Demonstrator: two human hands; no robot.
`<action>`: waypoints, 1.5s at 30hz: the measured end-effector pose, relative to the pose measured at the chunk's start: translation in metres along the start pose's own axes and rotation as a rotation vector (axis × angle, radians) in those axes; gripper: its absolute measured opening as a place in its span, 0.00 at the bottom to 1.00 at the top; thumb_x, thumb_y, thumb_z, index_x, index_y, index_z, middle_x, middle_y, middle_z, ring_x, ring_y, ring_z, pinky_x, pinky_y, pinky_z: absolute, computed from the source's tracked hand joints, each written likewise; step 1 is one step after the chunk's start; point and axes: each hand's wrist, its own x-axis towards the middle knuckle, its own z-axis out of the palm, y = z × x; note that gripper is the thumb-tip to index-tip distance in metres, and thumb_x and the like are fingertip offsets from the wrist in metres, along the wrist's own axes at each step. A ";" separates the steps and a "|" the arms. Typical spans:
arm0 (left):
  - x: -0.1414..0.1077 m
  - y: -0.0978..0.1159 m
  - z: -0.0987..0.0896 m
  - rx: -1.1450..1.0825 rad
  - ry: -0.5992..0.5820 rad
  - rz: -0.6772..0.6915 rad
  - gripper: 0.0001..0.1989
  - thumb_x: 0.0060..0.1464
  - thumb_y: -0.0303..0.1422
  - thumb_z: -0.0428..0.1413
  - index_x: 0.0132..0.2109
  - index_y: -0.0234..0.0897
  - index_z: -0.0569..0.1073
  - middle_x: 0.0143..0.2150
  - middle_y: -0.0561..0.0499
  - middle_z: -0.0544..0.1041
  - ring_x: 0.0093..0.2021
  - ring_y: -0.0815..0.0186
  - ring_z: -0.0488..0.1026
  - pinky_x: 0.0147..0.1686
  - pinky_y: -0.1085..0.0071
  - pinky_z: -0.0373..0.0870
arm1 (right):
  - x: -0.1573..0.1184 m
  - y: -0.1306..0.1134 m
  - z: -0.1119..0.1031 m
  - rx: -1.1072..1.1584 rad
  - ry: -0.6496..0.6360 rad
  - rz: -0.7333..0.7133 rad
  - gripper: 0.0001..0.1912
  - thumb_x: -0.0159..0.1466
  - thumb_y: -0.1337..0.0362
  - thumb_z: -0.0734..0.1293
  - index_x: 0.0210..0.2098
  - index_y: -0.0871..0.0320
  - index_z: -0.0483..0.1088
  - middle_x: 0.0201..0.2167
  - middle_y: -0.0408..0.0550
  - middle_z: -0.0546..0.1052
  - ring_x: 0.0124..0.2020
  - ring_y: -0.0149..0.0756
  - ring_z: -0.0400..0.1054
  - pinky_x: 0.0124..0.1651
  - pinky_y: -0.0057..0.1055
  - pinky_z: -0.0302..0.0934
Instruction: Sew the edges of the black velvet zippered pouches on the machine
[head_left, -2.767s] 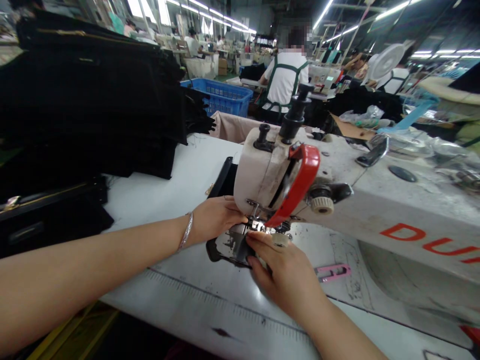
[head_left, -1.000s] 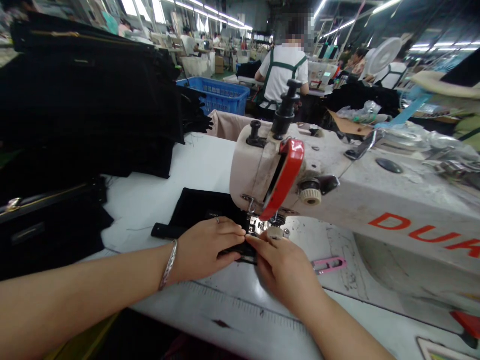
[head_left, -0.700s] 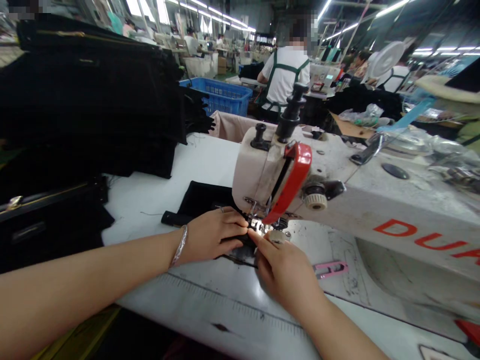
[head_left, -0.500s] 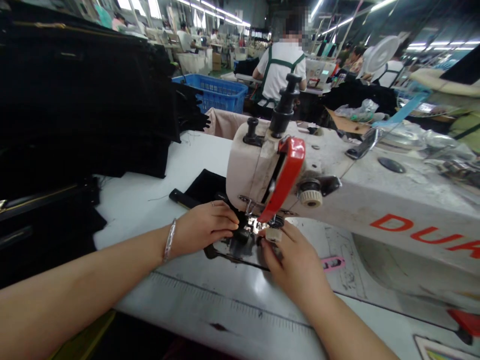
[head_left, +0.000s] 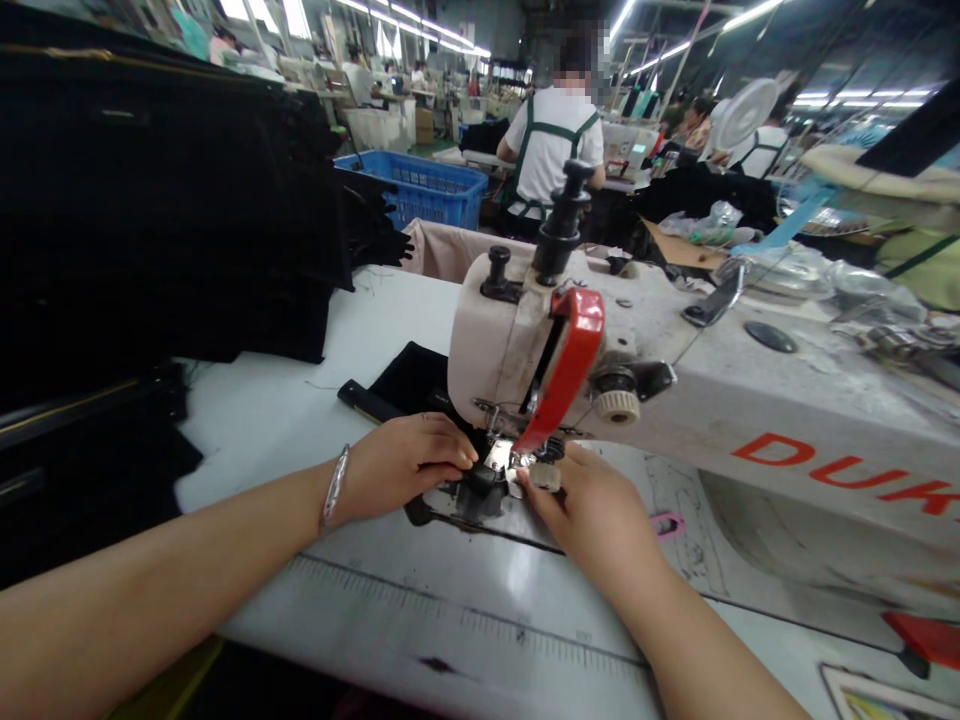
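A white sewing machine with a red lever stands before me, its lamp lighting the needle area. My left hand, a silver bangle at its wrist, pinches black fabric just left of the presser foot. That fabric runs back behind the hand and has a folded strip along its near left end. On the right of the needle is my right hand, thumb and fingers drawn together close to the foot. Part of its fingers hides behind the machine head, and what they grip cannot be made out.
A large pile of black fabric pieces fills the left side. Beyond the table are a blue basket and a person in a white shirt. A pink tool lies right of my right hand.
The view has shifted slightly. My left hand stays at the fabric by the foot. My right thumb and fingers remain beside the foot, with only a small shift.
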 end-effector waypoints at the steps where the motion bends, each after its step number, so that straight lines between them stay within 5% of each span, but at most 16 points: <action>1: 0.001 -0.004 -0.002 -0.027 -0.009 0.007 0.06 0.60 0.27 0.59 0.44 0.38 0.79 0.45 0.50 0.80 0.46 0.66 0.75 0.51 0.70 0.71 | 0.000 0.002 0.000 -0.009 -0.001 -0.001 0.13 0.67 0.59 0.64 0.27 0.56 0.68 0.28 0.45 0.70 0.31 0.37 0.66 0.32 0.33 0.50; 6: 0.005 0.002 -0.001 0.018 -0.012 0.006 0.05 0.60 0.28 0.59 0.42 0.38 0.79 0.44 0.50 0.80 0.46 0.65 0.75 0.49 0.68 0.72 | -0.003 0.000 -0.002 0.067 0.059 -0.079 0.17 0.67 0.60 0.65 0.23 0.57 0.67 0.25 0.46 0.70 0.31 0.39 0.65 0.34 0.34 0.54; 9: 0.006 0.021 0.009 0.145 0.040 -0.001 0.04 0.59 0.27 0.59 0.40 0.35 0.78 0.43 0.48 0.80 0.43 0.64 0.75 0.48 0.67 0.72 | -0.006 -0.008 0.002 0.257 0.086 -0.216 0.05 0.67 0.66 0.65 0.36 0.58 0.73 0.35 0.49 0.75 0.40 0.41 0.67 0.43 0.35 0.61; 14: 0.007 0.037 0.018 0.188 0.113 -0.019 0.05 0.61 0.26 0.57 0.37 0.35 0.77 0.41 0.50 0.80 0.40 0.66 0.75 0.46 0.68 0.71 | -0.009 -0.014 0.012 0.349 0.062 -0.228 0.08 0.67 0.70 0.64 0.44 0.56 0.74 0.43 0.50 0.77 0.45 0.42 0.69 0.47 0.37 0.65; 21: 0.010 0.030 0.021 0.201 0.132 -0.057 0.05 0.60 0.27 0.57 0.36 0.36 0.78 0.40 0.51 0.80 0.40 0.66 0.75 0.48 0.68 0.71 | -0.007 -0.015 0.017 0.294 0.148 -0.232 0.09 0.68 0.70 0.63 0.42 0.58 0.76 0.44 0.53 0.78 0.45 0.43 0.71 0.46 0.38 0.67; 45: 0.021 0.018 0.023 0.210 0.118 -0.138 0.02 0.56 0.26 0.61 0.36 0.38 0.78 0.39 0.51 0.79 0.42 0.61 0.75 0.47 0.65 0.70 | -0.005 -0.012 0.026 0.188 0.069 -0.193 0.17 0.67 0.72 0.61 0.53 0.58 0.71 0.50 0.56 0.76 0.52 0.46 0.68 0.53 0.44 0.66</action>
